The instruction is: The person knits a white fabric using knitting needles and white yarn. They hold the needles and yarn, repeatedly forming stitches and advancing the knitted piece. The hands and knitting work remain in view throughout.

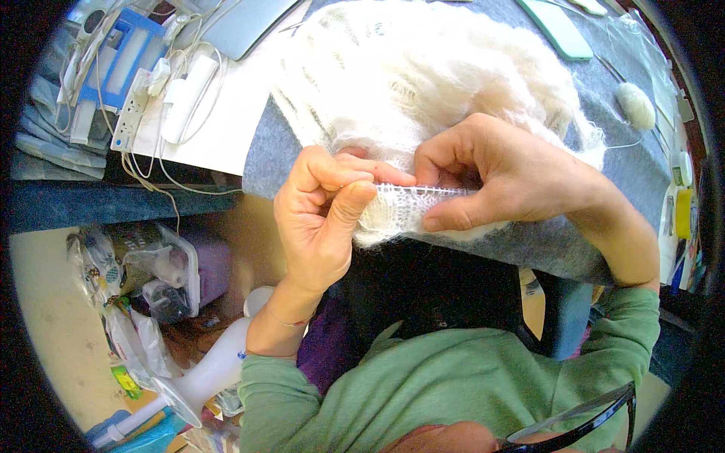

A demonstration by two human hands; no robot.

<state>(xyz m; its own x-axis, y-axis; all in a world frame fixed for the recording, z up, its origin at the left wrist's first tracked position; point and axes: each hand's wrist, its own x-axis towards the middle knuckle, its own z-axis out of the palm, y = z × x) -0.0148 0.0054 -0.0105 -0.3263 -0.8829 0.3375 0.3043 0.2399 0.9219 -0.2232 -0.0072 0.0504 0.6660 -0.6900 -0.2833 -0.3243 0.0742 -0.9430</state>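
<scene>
A large piece of fluffy white knitting (408,73) lies heaped on a grey felt mat (572,243). Its near edge is stretched between my two hands, with a row of stitches along a thin needle (425,188). My left hand (323,209) pinches the left end of this edge between thumb and fingers. My right hand (498,175) holds the knitting farther right, thumb in front and fingers curled behind. A small ball of white yarn (636,106) rests on the mat at the right, a strand running from it towards the knitting.
Beyond the knitting lie a mint-green case (558,28) and a grey laptop-like panel (255,25). A power strip (131,110) with tangled white cables sits at the table's left edge. A yellow item (683,213) is at far right. Below left stands a plastic bin (195,272).
</scene>
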